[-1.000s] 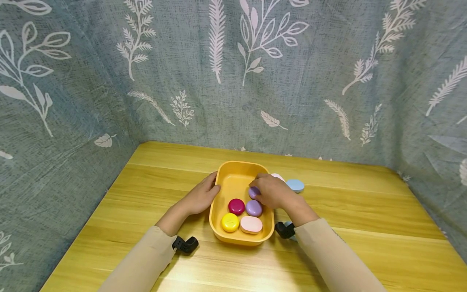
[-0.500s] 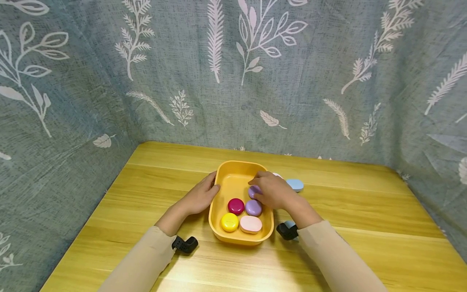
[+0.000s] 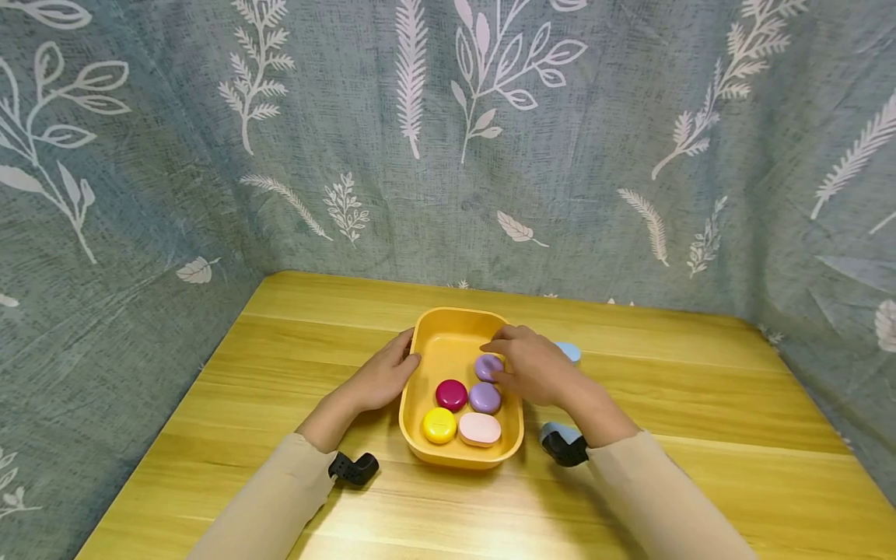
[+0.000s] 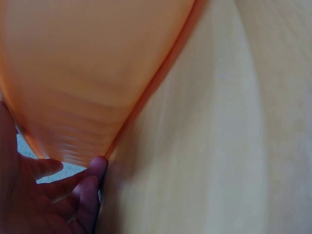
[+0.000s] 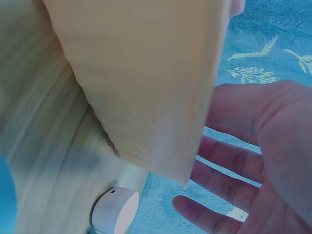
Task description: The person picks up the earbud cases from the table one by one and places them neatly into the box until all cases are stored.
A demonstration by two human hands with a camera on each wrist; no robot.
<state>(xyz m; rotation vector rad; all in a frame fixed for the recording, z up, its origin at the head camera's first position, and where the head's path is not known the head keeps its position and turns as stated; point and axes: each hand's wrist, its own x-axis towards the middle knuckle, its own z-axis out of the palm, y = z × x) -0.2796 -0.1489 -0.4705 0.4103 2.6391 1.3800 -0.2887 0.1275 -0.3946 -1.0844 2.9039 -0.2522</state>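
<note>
A yellow-orange plastic bin (image 3: 448, 342) stands on the table. My left hand (image 3: 381, 377) holds its left side, thumb at the rim, fingers along the outer wall; the left wrist view shows those fingertips (image 4: 97, 163) low against the wall. Over the right rim reaches my right hand (image 3: 535, 365), its fingers loosely spread beside a small round purple case (image 3: 488, 367). A second purple case (image 3: 484, 397), a dark magenta one (image 3: 451, 395), a round yellow one (image 3: 439, 425) and an oval pink one (image 3: 479, 429) lie in the bin.
A light blue oval case (image 3: 568, 351) lies beyond my right hand. Another pale blue piece (image 3: 556, 430) sits right of the bin, partly behind the black wrist mount (image 3: 565, 449). A pale short cylinder (image 5: 114, 210) shows in the right wrist view. Patterned cloth (image 3: 448, 194) hangs behind.
My right hand has loosened from the upper purple case and shifted slightly right, so more of the case shows. It now hides the white piece beyond the bin. The left hand keeps its place.
</note>
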